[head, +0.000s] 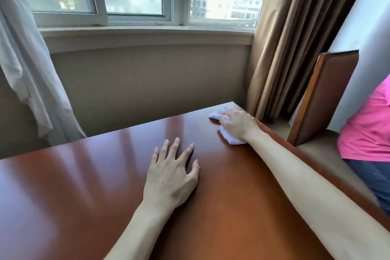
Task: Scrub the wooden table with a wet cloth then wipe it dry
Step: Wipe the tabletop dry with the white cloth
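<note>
A glossy reddish-brown wooden table (pixel 84 186) fills the lower part of the view. My left hand (pixel 171 175) lies flat on it near the middle, fingers spread and straight. My right hand (pixel 238 122) reaches to the table's far right corner and presses down on a small white cloth (pixel 231 138), which sticks out in front of and behind the hand. The fingers look fairly straight over the cloth. Most of the cloth is hidden under the hand.
A wall and window sill (pixel 147 36) run behind the table. A white sheer curtain (pixel 27 82) hangs at the left, brown curtains (pixel 295 48) at the right. A wooden chair back (pixel 325 97) stands right of the table. A person in a pink shirt (pixel 369 124) is at the right edge.
</note>
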{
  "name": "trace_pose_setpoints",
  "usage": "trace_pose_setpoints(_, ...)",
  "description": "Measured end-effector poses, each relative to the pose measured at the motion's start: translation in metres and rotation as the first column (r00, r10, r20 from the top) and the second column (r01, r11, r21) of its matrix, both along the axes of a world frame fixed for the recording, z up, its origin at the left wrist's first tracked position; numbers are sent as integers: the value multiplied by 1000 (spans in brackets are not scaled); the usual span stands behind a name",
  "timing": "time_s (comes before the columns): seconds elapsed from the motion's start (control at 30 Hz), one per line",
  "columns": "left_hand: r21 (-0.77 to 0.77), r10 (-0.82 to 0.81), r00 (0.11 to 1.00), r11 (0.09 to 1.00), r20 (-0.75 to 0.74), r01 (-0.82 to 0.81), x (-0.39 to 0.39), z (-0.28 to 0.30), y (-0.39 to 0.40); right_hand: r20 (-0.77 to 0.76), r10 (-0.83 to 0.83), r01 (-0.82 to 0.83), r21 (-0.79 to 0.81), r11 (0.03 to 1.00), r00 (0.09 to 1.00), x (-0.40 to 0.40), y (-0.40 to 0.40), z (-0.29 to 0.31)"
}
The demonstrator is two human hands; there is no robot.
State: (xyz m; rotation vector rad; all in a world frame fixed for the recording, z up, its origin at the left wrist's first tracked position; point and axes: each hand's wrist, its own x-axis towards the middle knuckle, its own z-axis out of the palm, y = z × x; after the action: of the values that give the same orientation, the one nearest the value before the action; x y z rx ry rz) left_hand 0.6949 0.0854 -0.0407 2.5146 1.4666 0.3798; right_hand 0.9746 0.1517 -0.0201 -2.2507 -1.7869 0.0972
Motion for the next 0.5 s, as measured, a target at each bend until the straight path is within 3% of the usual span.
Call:
trace_pose_setpoints(0.1,20,10,1000,1000,26,-10,1,-3,9,10,-282,280,89,956,959,12,47,-5)
trace_pose_setpoints(0.17,33,22,999,999,26,-23,2,-3,8,-8,-381,380,105,919,924,-12,74,-4)
trace_pose_setpoints(0.2,37,16,1000,999,25,-17,3,-3,7,-11,-344,343,96,934,939,-33,81,-3)
trace_pose_setpoints(0.27,24,9,1000,1000,23,-9,1,-4,6,29,-98,96,52,994,995,-82,85,-1)
trace_pose_setpoints(0.37,14,-4,1000,1000,28,3,0,-5,6,13,294,-294,-30,955,956,-103,61,-1)
trace_pose_setpoints(0.43,11,14,1000,1000,28,-14,0,-4,7,24,310,-309,-28,951,951,-61,59,2)
trace_pose_setpoints(0.5,13,20,999,1000,30,-20,1,-5,7,60,65,-65,-5,998,996,-1,71,2)
